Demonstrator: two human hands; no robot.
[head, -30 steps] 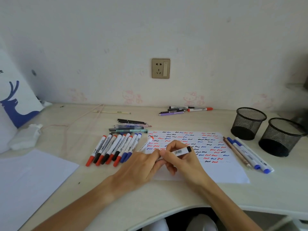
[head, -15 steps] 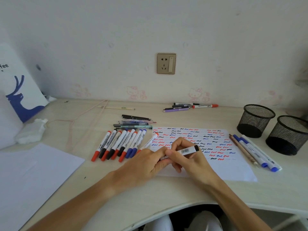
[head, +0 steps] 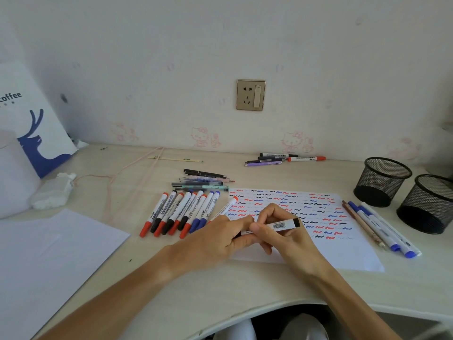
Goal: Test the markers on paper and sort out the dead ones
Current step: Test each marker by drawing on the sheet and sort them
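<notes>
Both hands hold one white marker with a black end (head: 279, 226) over the near left part of the test sheet (head: 348, 253), which is covered in red, blue and black squiggles. My right hand (head: 282, 231) grips the barrel. My left hand (head: 220, 239) pinches its near end, where the cap sits; that end is hidden by my fingers. A row of several red, black and blue markers (head: 181, 212) lies left of the sheet, and one red-capped marker (head: 226, 207) lies at the sheet's left edge.
Several thin pens (head: 203, 182) lie behind the row. Blue markers and pencils (head: 377, 224) lie right of the sheet, beside two black mesh cups (head: 382, 180) (head: 429, 204). More pens (head: 284, 159) lie by the wall. Blank paper (head: 49, 261) covers the near left.
The camera has tilted and the view has shifted. My hands keep the same hold on the marker, which now sits slightly further right over the sheet.
</notes>
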